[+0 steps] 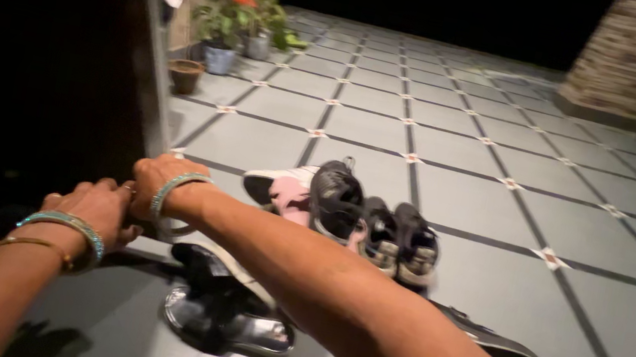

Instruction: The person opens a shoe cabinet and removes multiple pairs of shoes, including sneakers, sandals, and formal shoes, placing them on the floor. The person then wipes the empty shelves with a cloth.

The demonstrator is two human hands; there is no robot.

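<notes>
left hand [93, 209] and right hand [160, 181] side by side at dark door edge [147, 70], touching it low down. left fingers curled together; right fingers hidden, cannot tell. shoes [347, 210] on tiled floor [517, 135] just right; silver sandal [231, 324] below wrists.

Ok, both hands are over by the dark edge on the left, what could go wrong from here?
1. The left hand and right hand reach into deep shadow, so what the fingers touch cannot be seen; a pinch or snag seems possible.
2. The right forearm passes low over the silver sandal and the dark shoes, and could knock them.
3. The small brown pot stands close along that same edge.
</notes>
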